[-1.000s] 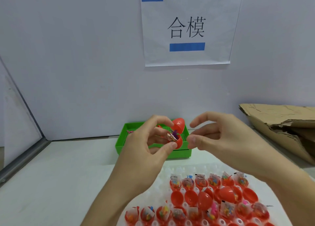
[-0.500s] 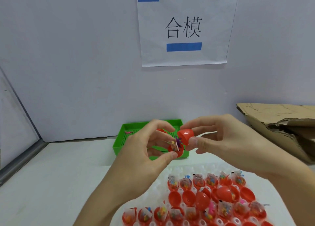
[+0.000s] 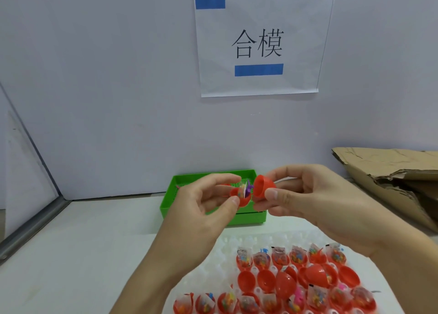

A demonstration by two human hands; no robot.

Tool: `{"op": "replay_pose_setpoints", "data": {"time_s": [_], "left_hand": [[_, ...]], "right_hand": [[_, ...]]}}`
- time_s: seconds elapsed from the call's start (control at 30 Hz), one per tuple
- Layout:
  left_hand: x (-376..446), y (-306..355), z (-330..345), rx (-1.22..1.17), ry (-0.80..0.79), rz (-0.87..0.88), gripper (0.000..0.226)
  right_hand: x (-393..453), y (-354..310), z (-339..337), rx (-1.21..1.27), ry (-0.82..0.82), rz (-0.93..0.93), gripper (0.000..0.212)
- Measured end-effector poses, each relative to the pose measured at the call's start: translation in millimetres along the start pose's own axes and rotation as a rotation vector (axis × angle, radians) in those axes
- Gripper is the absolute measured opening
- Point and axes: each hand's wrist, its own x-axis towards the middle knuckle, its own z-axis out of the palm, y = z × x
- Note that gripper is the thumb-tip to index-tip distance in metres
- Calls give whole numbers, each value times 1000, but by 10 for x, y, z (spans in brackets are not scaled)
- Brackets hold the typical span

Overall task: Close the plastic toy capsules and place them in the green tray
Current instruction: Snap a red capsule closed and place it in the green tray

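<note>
My left hand pinches the lower red capsule half, which holds a small bagged toy with a purple piece sticking out. My right hand pinches the empty red cap half just to its right, its hollow side facing the filled half; the two halves sit slightly apart. Both hands hover in front of the green tray, which stands by the wall. Near the front, a white holder carries several open red capsule halves, many with bagged toys.
A crumpled cardboard sheet lies at the right against the wall. A paper sign hangs on the wall above the tray. A metal rail runs along the left edge of the white table.
My right hand took hold of the cap half and swung it open to the right of the filled half. Both hands shifted slightly; the filled half stays in my left fingers.
</note>
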Motion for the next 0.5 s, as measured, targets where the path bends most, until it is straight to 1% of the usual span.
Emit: {"op": "replay_pose_setpoints", "data": {"time_s": [0.03,0.17,0.27,0.37,0.5], "left_hand": [[3,5,17,-5,1,-2,18],[13,-14,67,-88,57,9,20],[14,-20,73,-156,61,-3,28],[14,-14,69,-167,58,-4,29],[19,-3,82,-130,53,-2,25]], "right_hand": [[-2,-2,5,-4,-4,-10,39],[0,-2,4,-32,-6,-13,39],[4,-4,-16,25,-3,0,37],[5,-6,-21,40,-3,7,37],[1,-20,-9,52,-5,7,38]]}}
